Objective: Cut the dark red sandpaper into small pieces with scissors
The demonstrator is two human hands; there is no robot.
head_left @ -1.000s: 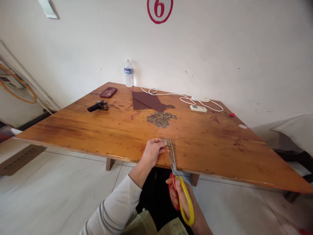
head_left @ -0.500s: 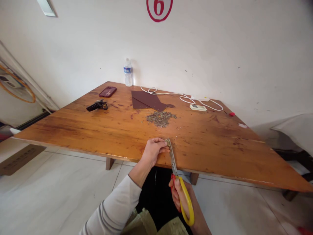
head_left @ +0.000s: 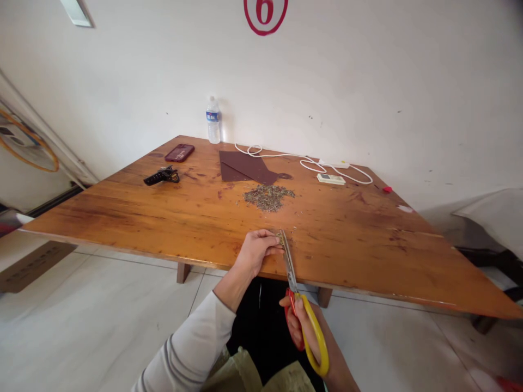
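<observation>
My right hand (head_left: 301, 321) grips a pair of scissors (head_left: 290, 267) with one red and one yellow handle. Their blades point away from me, slightly parted at the tips. My left hand (head_left: 257, 249) is closed in a pinch at the near side of the table. Between its fingertips is a small greenish-brown piece (head_left: 280, 238), too small to name, right beside the blade tips. Beyond both hands lies a loose pile of short, dry grey-brown bits (head_left: 269, 198).
On the wooden table (head_left: 183, 218) are dark red sheets (head_left: 241, 166), a phone (head_left: 180, 153), a black strap-like object with keys (head_left: 162, 175), a water bottle (head_left: 213, 122), a white cable (head_left: 281, 155) and a remote control (head_left: 330, 179). A white wall stands behind.
The scissor handles have spread apart, with the red one showing more, and the blades have parted a little. My left hand stays in place.
</observation>
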